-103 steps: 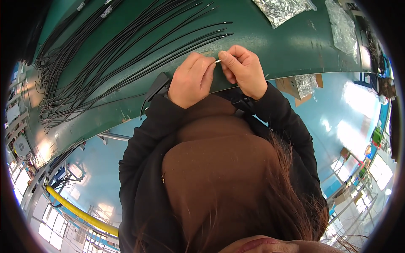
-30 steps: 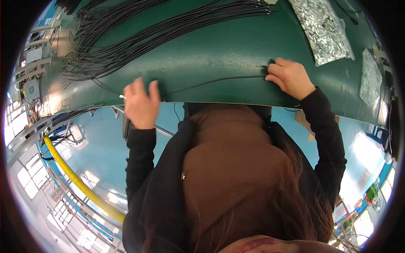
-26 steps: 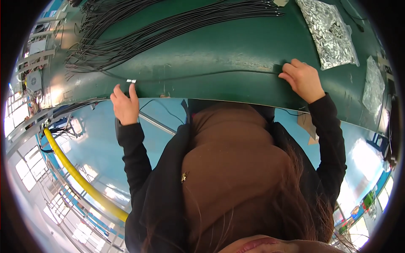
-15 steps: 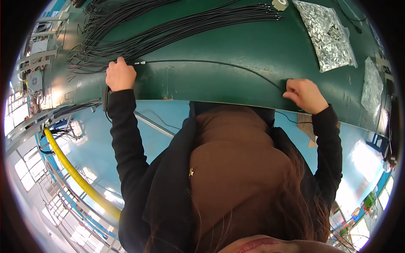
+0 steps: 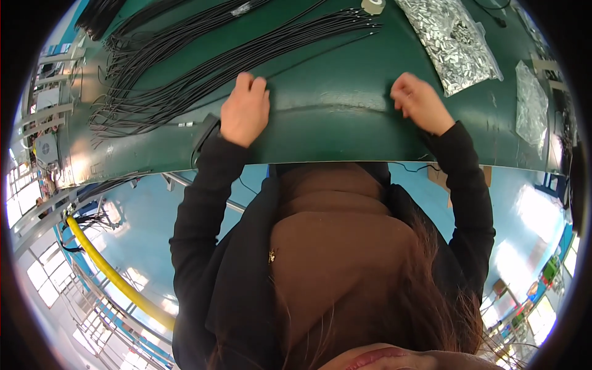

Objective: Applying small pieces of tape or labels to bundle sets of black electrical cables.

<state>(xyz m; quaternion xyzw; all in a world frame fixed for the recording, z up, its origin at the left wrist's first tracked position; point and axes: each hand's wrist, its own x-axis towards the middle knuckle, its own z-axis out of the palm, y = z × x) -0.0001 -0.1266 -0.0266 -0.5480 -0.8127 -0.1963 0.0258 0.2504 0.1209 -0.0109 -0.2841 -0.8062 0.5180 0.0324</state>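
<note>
A thin black cable (image 5: 308, 58) lies slantwise on the green table, along the near side of a bundle of black cables (image 5: 246, 52) with pale tips. My left hand (image 5: 246, 111) is over the table just at the near side of that cable. Its fingers are bent but apart, and nothing shows in them. Further right, my right hand (image 5: 422, 102) hovers over the bare tabletop, its fingers loosely curled and slightly apart, with no object visible between them. Small white pieces (image 5: 185, 124) lie left of my left hand, beside a dark device (image 5: 206, 135) near that wrist.
A clear bag of small silvery metal pieces (image 5: 453, 46) lies at the far right, near a crumpled empty plastic bag (image 5: 531, 108). A roll of tape (image 5: 373, 6) stands beyond the cable tips. More black cables (image 5: 148, 46) lie far left. The green table (image 5: 345, 139) ends close to my body.
The cable stretched between my hands has been let go and lies beside the bundle. My left hand has moved right, and my right hand has moved away from the table's front edge.
</note>
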